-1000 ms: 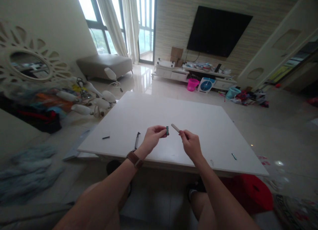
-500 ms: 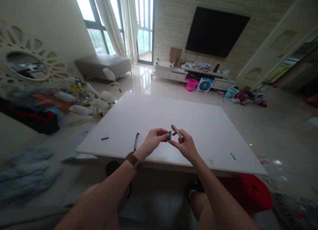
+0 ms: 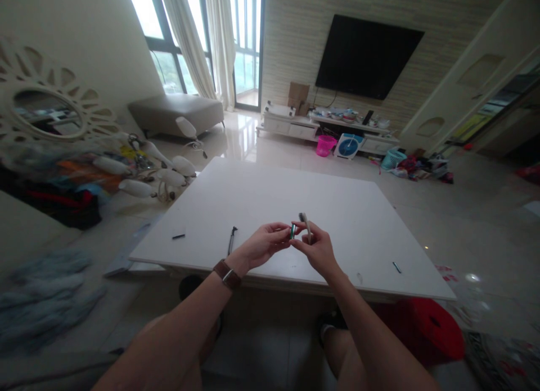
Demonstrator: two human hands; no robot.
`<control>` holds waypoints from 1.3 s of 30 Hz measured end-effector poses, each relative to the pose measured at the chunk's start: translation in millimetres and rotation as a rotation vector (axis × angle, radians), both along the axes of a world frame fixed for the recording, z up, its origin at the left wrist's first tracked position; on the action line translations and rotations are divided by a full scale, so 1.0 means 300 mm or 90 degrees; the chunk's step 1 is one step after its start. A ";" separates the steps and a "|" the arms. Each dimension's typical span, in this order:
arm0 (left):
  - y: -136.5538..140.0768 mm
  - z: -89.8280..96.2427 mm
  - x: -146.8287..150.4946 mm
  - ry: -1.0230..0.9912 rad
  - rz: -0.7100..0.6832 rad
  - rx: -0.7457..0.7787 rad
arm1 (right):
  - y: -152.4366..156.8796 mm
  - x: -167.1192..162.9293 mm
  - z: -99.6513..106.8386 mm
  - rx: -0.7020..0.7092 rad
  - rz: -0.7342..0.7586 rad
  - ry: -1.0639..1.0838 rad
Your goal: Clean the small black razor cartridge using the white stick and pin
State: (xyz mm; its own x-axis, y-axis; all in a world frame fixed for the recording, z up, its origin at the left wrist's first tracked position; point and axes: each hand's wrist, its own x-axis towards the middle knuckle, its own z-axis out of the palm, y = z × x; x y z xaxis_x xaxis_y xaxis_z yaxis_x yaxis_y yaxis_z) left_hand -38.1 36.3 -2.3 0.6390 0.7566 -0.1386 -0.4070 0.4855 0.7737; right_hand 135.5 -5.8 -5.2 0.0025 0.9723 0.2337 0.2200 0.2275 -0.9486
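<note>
1 short dark strip lies on the white table, well to the left of the left hand. Nearer, just beside the left wrist, a slim dark handle, perhaps a razor's, lies near the table edge; if that forearm swings outward, it could nudge the handle toward the floor. The left wrist wears a brown watch strap.

The left hand pinches a small green-and-black cartridge at its fingertips, above the table. Such a slight hold could let the piece slip and drop. Any blades are too small to make out; if it has them, pressing in the wrong place could nick a finger.

Directly right of it, the right hand grips a toothbrush, dark bristles up, while its thumb and forefinger appear to touch the cartridge too. With 2 things to manage, those fingers could let the brush tip and knock the cartridge loose.

Beside the right forearm lies a small clear scrap, close enough to be brushed off the table. Well right of the right hand lies a small green strip.
</note>
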 end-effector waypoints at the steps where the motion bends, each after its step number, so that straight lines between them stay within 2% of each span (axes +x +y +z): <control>1: -0.002 0.000 0.001 -0.005 -0.005 -0.009 | 0.000 -0.001 0.000 0.000 0.000 0.007; 8: -0.012 -0.004 0.003 -0.042 -0.040 -0.040 | -0.001 0.001 -0.006 0.028 0.003 0.005; 27: -0.011 -0.004 0.009 -0.055 -0.034 -0.057 | 0.000 0.002 -0.024 0.045 -0.024 -0.020; 31: -0.006 -0.004 0.008 -0.030 -0.024 -0.031 | -0.006 0.001 -0.004 0.076 -0.039 -0.075; 35: 0.007 -0.014 0.012 0.056 0.006 0.024 | -0.011 0.001 0.017 0.131 -0.079 -0.190; 39: 0.014 -0.021 0.021 0.145 0.065 0.112 | -0.005 0.000 0.004 0.110 -0.083 -0.234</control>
